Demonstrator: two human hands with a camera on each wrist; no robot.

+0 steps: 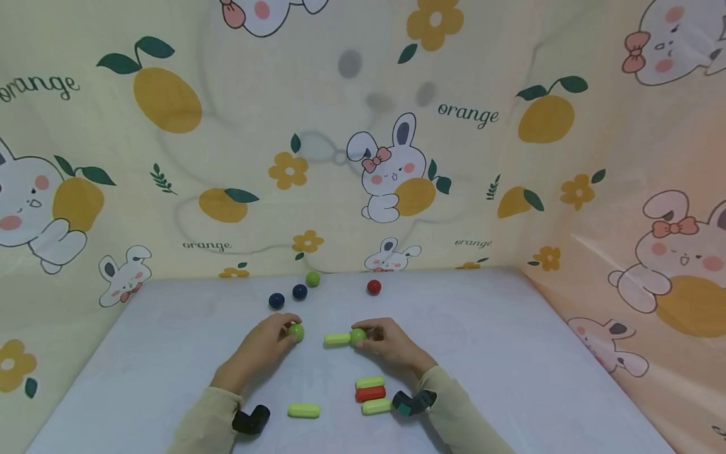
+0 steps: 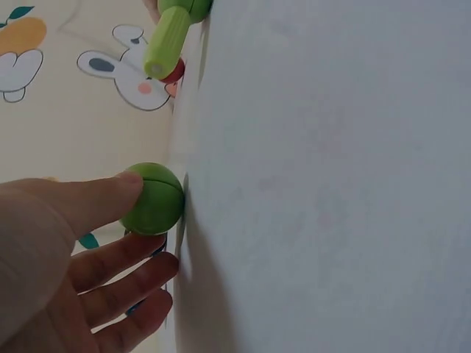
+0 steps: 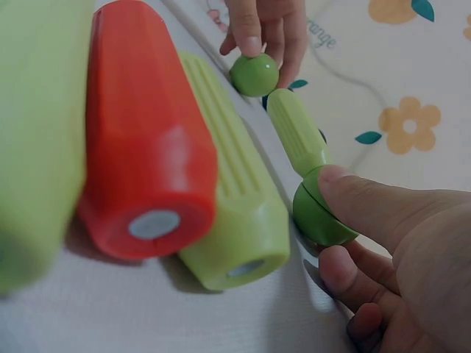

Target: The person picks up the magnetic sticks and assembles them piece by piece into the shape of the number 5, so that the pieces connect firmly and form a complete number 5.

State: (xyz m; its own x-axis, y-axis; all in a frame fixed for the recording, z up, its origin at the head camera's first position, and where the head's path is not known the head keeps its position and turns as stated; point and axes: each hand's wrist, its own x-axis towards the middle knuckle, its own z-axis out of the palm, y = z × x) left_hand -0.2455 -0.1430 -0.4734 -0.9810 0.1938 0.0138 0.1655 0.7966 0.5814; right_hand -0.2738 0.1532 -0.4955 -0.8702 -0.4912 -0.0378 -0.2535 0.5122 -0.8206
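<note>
Between thumb and fingers, my left hand (image 1: 263, 345) pinches a green ball (image 1: 296, 332) close to the table; the left wrist view shows a seam round this ball (image 2: 153, 200). My right hand (image 1: 391, 343) grips a second green ball (image 1: 358, 337), whose left side touches the end of a light green ridged rod (image 1: 337, 339). Ball and rod lie in line, the rod's free end pointing toward the left hand. A gap separates that end from the left ball. In the right wrist view the thumb presses on top of the right ball (image 3: 324, 209).
Near the right wrist lie a red rod (image 1: 370, 394) and two light green rods (image 1: 370, 383), side by side. Another light green rod (image 1: 304, 410) lies front left. Toward the back are two dark blue balls (image 1: 276, 301), a green ball (image 1: 313, 279) and a red ball (image 1: 374, 287).
</note>
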